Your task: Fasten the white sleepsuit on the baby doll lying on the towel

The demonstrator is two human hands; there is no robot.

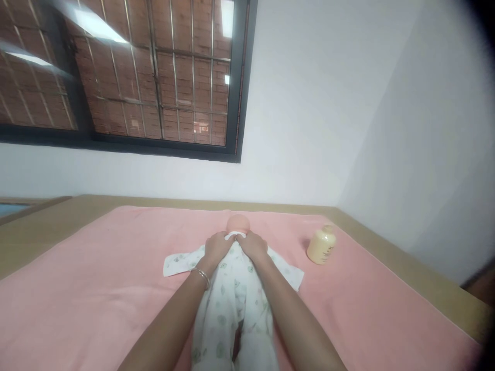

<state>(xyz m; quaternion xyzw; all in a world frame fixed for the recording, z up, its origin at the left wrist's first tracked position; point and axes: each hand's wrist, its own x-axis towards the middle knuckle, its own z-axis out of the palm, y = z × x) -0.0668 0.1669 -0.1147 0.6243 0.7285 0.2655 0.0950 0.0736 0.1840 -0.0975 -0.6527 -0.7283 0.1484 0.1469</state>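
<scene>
A baby doll with a smooth, bald head (238, 223) lies face-hidden on the pink blanket, its head pointing away from me. It wears a white baby outfit (220, 314) with a small green print, the sleeves spread out to both sides and the legs towards me. At the left of the collar, my left hand (218, 246) is closed on the cloth. My right hand (253, 245) grips the collar's right side, thumbs nearly meeting in the middle. Most of my fingertips are hidden.
A cream bottle (322, 246) stands on the pink blanket (127, 247) to the right. The blanket covers a wooden surface with a tan border (379, 252). Behind it rise a white wall (301, 113) and a barred window (162, 77).
</scene>
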